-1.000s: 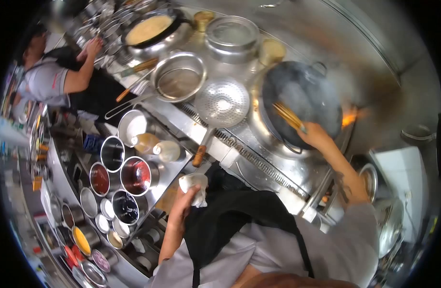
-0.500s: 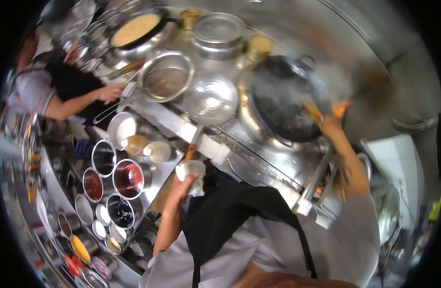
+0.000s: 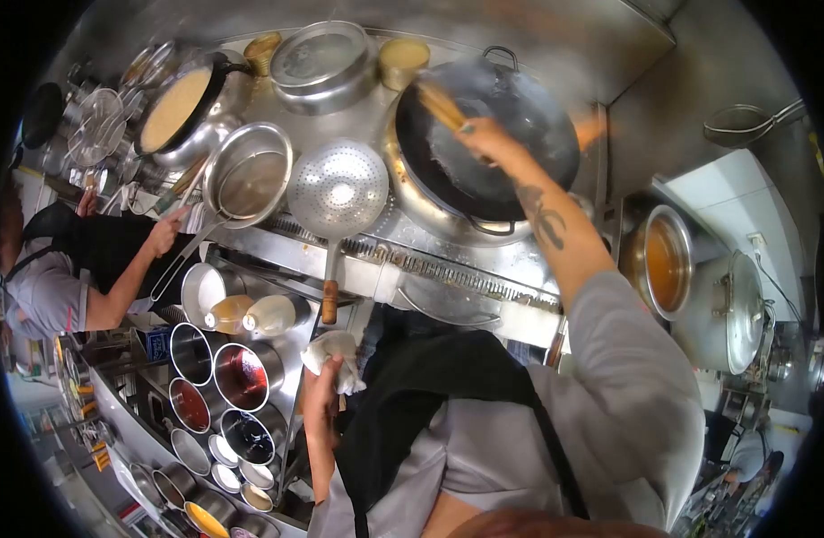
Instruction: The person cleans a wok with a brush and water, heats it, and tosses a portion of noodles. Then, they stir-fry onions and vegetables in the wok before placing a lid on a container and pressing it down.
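Note:
My right hand [image 3: 485,141] grips a bamboo wok brush [image 3: 442,105], its bristle end slightly blurred, over the far left side of a dark wok [image 3: 537,117]. Pale streaks and steam show inside the wok, which sits on a burner with flame glowing at its right. Low on the left, my left hand [image 3: 320,394] is closed around a crumpled white cloth [image 3: 334,356]. Just beyond the cloth lies the wooden handle [image 3: 329,303] of a perforated skimmer [image 3: 338,190]; hand and handle look apart.
A strainer [image 3: 248,179] rests left of the skimmer. Metal pots of sauce [image 3: 242,375] and squeeze bottles [image 3: 270,316] stand on the left counter. A co-worker [image 3: 58,269] is at the far left. An orange liquid fills a pot [image 3: 667,260] at right, beside a lidded stockpot [image 3: 744,314].
My right hand and the brush have moved from the wok's right side to its far left. The camera view has turned, and less flame shows. My left hand still holds the cloth.

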Motion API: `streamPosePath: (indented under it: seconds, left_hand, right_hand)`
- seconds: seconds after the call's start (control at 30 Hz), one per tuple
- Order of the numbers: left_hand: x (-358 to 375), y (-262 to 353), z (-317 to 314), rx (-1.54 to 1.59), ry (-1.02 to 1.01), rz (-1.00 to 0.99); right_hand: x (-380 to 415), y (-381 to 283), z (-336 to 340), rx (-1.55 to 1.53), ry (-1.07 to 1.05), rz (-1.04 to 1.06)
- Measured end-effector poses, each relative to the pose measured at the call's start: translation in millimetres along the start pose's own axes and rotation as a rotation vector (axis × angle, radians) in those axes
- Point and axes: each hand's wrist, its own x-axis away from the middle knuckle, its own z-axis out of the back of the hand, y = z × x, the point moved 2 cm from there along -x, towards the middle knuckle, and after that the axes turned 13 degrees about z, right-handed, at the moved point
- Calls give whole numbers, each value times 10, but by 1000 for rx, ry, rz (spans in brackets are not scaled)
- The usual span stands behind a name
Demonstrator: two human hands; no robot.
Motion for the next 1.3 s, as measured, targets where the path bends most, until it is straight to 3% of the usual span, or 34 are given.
streamPosePath:
  seconds: [0.07,0.2,0.27,0.33,0.43,0.53,0.63,0.73,0.87,1.0,1.03,1.07,1.1,1.2,1.3]
  left_hand:
    - [-40,-14,-22,-43,-23,22]
    - [-188,-99,56,-54,-23,25]
    - [-252,-67,68,-15,-42,22]
    - [-229,-5,31,7,-84,48]
    - [-253,66,-101,-7,-133,71]
    - [-229,121,-79,21,-154,16]
    - [-124,95,-16,77,-144,-4]
    - [-44,34,77,119,-85,-15]
    - [71,-29,28,177,-84,21]
    - [-121,-206,93,282,-167,158]
    - [-164,-176,25,318,-196,184]
    - [-207,-142,-52,354,-224,209]
    - [-243,-100,-139,380,-219,237]
    - [-419,17,-484,269,-255,140]
    - [-665,76,-937,193,-303,259]
  right_hand:
    - [344,-283,-134,35,-125,-3]
    - [1422,-253,176,404,-302,250]
    - [1655,-126,608,584,-414,199]
    - [1348,265,919,652,-493,-186]
    - [864,683,1011,675,-226,-227]
    - [1302,471,759,859,-265,-179]
    - [1504,638,1142,882,-184,-167]
    - [846,1202,1472,1006,36,-64]
    - [-177,1072,847,665,-7,39]
    - [132,344,27,-131,-103,60]
    - [159,381,-148,-168,-125,72]
    - [545,-149,-52,-33,-156,-100]
    - [739,-244,-14,51,-251,-118]
    - [1180,-61,247,224,-515,2]
    - [1717,-67,957,287,-550,-225]
